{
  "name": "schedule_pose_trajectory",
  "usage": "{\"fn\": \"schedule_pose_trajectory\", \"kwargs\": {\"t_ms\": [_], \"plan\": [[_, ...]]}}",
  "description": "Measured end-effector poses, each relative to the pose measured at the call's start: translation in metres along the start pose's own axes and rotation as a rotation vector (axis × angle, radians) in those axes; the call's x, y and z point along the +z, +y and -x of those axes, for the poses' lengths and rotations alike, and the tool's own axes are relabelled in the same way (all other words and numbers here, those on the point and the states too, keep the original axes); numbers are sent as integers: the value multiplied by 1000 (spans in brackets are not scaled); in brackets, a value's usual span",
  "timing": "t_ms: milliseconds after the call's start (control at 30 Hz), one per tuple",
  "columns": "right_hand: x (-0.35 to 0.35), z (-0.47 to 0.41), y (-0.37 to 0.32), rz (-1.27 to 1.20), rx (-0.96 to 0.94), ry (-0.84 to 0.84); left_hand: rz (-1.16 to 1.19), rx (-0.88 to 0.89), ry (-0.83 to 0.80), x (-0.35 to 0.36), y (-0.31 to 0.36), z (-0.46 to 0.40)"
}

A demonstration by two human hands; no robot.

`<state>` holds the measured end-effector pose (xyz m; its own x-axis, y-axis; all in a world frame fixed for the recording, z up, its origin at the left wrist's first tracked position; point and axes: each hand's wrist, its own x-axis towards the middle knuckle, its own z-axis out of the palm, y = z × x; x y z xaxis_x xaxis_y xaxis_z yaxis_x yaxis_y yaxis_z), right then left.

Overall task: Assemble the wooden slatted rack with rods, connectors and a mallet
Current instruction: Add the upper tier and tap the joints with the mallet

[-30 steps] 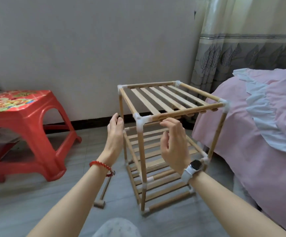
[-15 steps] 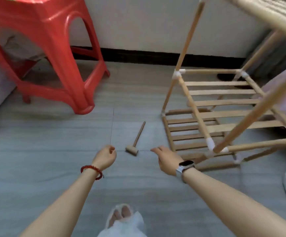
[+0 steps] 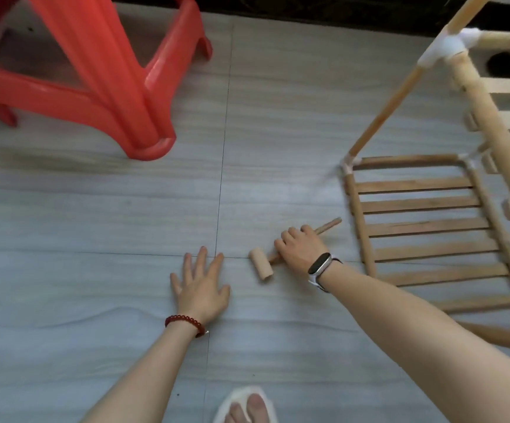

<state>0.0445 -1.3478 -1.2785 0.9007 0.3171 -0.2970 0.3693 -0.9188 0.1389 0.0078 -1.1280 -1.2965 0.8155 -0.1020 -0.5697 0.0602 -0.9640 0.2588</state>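
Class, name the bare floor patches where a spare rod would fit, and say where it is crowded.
Bare floor lies between the red stool and the rack, and left of the left hand. It is crowded around the mallet under the right hand.

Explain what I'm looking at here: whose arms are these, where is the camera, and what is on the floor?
There is no machine: a person works with bare hands, and the single camera sits on their head, looking down. The right hand, wearing a watch, curls round the handle of a small wooden mallet lying on the grey tiled floor. The left hand, with a red bead bracelet, lies flat and spread on the floor, holding nothing. To the right stands the wooden slatted rack, its rods joined by white connectors. A red plastic stool stands upper left. A slippered foot shows at the bottom.
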Motion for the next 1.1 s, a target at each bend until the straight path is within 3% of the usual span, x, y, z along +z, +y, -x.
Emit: {"fn": "schedule_pose_trajectory", "kwargs": {"t_ms": [133,200,267,333,400,533,600,700,867,1000,1100], "plan": [[-18,47,-23,-379,78,-124,906,-53,36,-32,19,5],[-31,69,-38,-544,121,-52,1062,7,-61,-52,41,16],[-51,84,-51,-731,172,10,904,126,-102,-70,63,28],[-70,105,-56,-834,233,73,591,262,-11,-88,81,44],[-89,136,-50,-796,300,137,496,309,29,-104,94,62],[-128,198,-29,-442,361,367,532,221,-21,-135,129,101],[-155,225,-24,-386,355,465,669,236,89,-158,156,137],[-203,270,-12,-413,382,616,734,425,357,-186,192,198],[-248,324,7,-607,358,627,999,667,405,-205,225,263],[-256,356,24,-708,394,708,1013,863,286,-214,258,291],[-248,382,46,-684,435,524,869,811,61,-199,279,292]]}}
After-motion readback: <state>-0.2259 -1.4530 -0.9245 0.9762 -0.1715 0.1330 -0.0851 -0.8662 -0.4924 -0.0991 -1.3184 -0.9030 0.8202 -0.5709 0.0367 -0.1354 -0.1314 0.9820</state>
